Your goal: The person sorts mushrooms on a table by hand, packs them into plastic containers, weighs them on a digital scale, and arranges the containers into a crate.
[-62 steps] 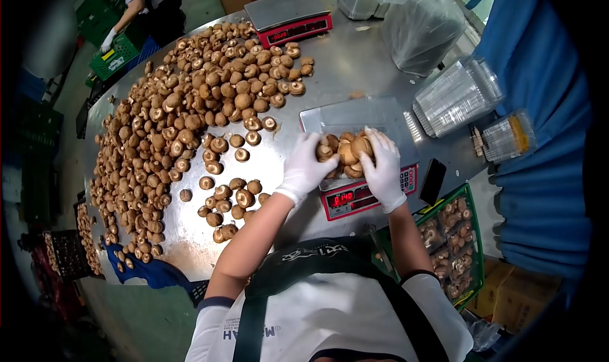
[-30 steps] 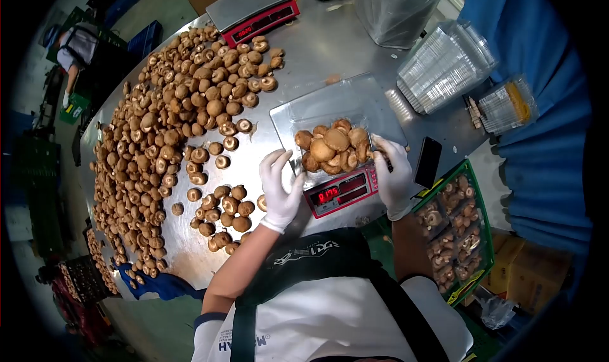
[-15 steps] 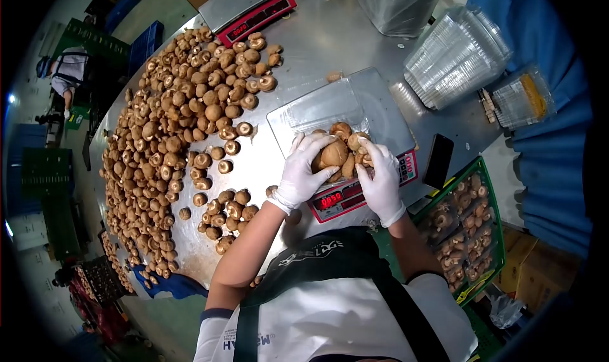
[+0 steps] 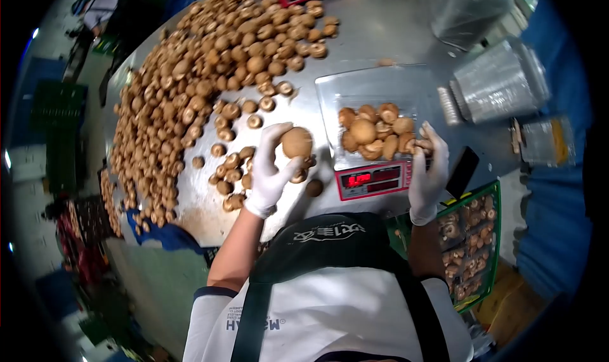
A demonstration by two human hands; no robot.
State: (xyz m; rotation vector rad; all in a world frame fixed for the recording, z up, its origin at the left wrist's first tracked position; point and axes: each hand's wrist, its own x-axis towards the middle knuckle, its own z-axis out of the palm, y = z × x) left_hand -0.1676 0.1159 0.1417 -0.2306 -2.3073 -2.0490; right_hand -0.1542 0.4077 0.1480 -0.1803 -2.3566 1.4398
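Observation:
My left hand (image 4: 269,178), in a white glove, grips a large round brown mushroom (image 4: 296,143) above the table, left of the scale. More mushroom caps show under it, partly hidden. A clear plastic tray (image 4: 374,100) filled with mushrooms (image 4: 363,131) rests on the scale's platform (image 4: 328,102). At the tray's right edge, my gloved right hand (image 4: 429,175) has its thumb and fingers around a small mushroom (image 4: 421,145). The scale's red panel (image 4: 372,182) is lit, its digits blurred.
A big heap of mushrooms (image 4: 190,89) covers the table's left side; a small cluster (image 4: 231,166) lies nearer me. Stacked clear trays (image 4: 501,83) and a black phone (image 4: 463,170) are at right. A green crate (image 4: 497,235) holds packed trays. Another person (image 4: 101,10) stands far left.
My hands have moved apart. The left has gone left off the tray with a large mushroom; the right has shifted to the tray's right edge. The mushrooms in the tray are now uncovered. The view has shifted.

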